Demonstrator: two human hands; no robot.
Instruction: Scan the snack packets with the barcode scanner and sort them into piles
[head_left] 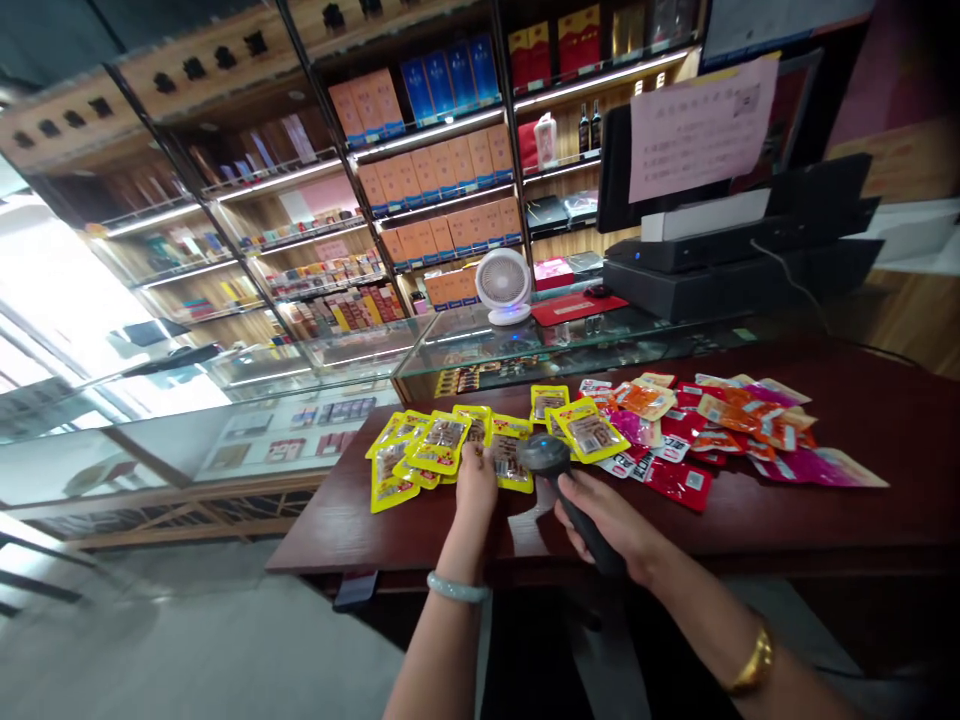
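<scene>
My right hand point(604, 520) is wrapped around the handle of a dark barcode scanner point(546, 456), its head pointing left over the table. At the near edge of the yellow snack packets point(439, 443), my left hand point(477, 485) has its fingers closed on one yellow snack packet point(474, 428); part of that packet is hidden by the fingers. A further yellow packet point(510, 462) lies between my left hand and the scanner head. More yellow packets point(594, 430) lie just beyond the scanner.
Mixed red, orange and pink packets point(679, 425) are heaped on the right of the dark wooden table point(337, 530). Behind stand a glass counter point(300, 375), a white fan point(503, 285), a red mat point(574, 308) and a monitor point(619, 170) with paper attached. Stocked shelves point(442, 170) line the wall.
</scene>
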